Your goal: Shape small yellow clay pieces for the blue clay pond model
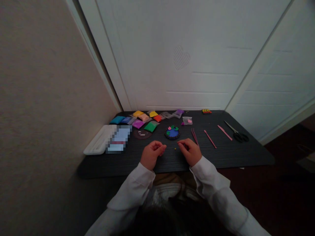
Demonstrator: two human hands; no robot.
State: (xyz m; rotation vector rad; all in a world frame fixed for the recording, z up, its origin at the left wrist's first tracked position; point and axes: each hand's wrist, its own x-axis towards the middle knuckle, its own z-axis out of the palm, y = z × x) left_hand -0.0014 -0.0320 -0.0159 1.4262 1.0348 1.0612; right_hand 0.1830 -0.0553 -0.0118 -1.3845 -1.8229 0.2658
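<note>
My left hand is over the near part of the dark table, its fingers curled and thumb against the fingertips; whatever is pinched there is too small to make out. Opposite it, my right hand has thumb and fingertips drawn together, and anything between them is hidden. A tiny yellow ball lies on the table between the hands, touching neither. Just beyond them sits a round clay pond with a blue middle, dark rim, green leaf shapes and a pink flower. Pink tweezers lie close behind my right hand.
Bags of coloured clay, including a green one, spread across the back left. A white tray and a blurred-out screen lie at left. To the right are two pink tools and scissors. The table meets a white panel behind.
</note>
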